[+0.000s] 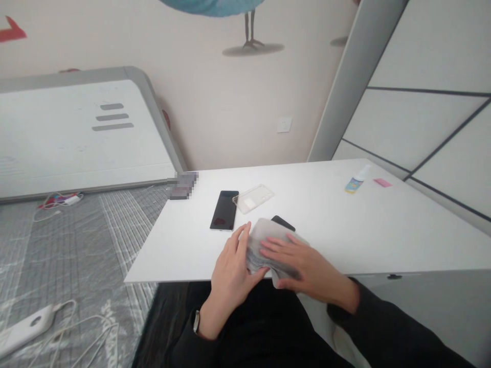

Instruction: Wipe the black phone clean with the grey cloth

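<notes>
Lower left of the frame: a white power bank [26, 327] with white cables [84, 332] lying on a grey checked bed cover [76, 240]. Upper left: a white board with grey trim [84, 133] leaning at the wall, with a tangle of red and white cable [61, 200] at its foot. Centre: a white surface [345, 225] reaching from mid-frame to the right edge. On its far left corner, a small blurred-out item [183, 185]. Just right of that, a black phone [224, 210] lying flat, screen up, and beside it, nearly touching its upper corner, a clear phone case [253, 198]. Near the front edge, lower centre: a grey cloth [264, 240] draped over a second dark phone [283, 223], only the far corner of it showing past the cloth. Left hand [230, 271] cupped against the left side of the bundle, fingers curled loosely round the cloth's edge, thumb underneath; grip half closed on cloth and phone together. Right hand [303, 266] laid flat on top of the cloth, fingers spread and pressing down, palm open, not clasping. Dark sleeves and a watch [196, 322] at the left wrist. Far right of the surface, well apart from the hands: a small spray bottle [356, 180] lying down, and next to it a pink slip [382, 182].
</notes>
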Action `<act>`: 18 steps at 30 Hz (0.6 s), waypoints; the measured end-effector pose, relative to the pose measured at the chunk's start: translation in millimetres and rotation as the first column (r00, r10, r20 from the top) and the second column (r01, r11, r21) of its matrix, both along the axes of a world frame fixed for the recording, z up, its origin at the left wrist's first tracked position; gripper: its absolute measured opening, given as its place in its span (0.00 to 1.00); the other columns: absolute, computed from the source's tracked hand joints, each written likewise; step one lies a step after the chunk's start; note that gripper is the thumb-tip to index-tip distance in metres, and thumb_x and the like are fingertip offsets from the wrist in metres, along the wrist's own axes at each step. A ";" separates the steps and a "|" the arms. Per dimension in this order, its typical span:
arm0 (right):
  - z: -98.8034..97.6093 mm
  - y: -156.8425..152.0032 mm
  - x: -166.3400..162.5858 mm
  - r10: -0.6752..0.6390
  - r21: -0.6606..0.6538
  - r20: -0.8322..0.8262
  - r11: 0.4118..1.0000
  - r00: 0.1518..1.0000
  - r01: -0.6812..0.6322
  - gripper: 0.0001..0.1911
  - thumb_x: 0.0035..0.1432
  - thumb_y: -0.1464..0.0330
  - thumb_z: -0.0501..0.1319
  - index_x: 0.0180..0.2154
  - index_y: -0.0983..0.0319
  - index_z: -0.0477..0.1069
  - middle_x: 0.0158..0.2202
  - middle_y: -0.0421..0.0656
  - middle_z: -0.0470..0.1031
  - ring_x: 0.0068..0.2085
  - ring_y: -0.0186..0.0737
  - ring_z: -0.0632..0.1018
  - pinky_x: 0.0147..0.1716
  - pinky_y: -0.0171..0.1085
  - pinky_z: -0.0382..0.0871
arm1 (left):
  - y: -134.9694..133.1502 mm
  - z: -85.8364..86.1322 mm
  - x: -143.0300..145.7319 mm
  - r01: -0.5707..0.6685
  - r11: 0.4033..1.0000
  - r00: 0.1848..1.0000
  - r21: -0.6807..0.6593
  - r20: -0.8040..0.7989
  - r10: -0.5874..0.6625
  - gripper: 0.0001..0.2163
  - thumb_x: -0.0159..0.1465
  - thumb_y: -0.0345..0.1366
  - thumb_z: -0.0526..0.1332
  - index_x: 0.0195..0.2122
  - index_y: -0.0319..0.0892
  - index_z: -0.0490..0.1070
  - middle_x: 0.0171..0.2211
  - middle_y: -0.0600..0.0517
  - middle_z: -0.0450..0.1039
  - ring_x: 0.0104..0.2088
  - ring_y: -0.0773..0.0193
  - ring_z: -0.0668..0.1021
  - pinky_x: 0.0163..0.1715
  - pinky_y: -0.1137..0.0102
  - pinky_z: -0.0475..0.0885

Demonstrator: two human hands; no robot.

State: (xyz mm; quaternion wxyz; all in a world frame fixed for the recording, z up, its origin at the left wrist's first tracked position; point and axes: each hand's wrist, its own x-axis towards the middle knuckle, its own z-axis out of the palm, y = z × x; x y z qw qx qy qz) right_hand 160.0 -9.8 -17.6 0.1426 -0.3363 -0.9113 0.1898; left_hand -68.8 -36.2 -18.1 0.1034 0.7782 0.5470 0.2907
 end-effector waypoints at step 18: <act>-1.9 1.9 -0.7 0.012 0.045 0.013 0.999 1.000 -0.013 0.44 0.63 0.38 0.55 0.71 0.53 0.56 0.72 0.47 0.60 0.72 0.55 0.61 0.70 0.63 0.51 | -0.1 -0.3 -0.2 -0.002 0.999 1.000 -0.037 -0.004 0.002 0.47 0.59 0.36 0.71 0.74 0.48 0.43 0.70 0.39 0.59 0.68 0.43 0.67 0.63 0.49 0.69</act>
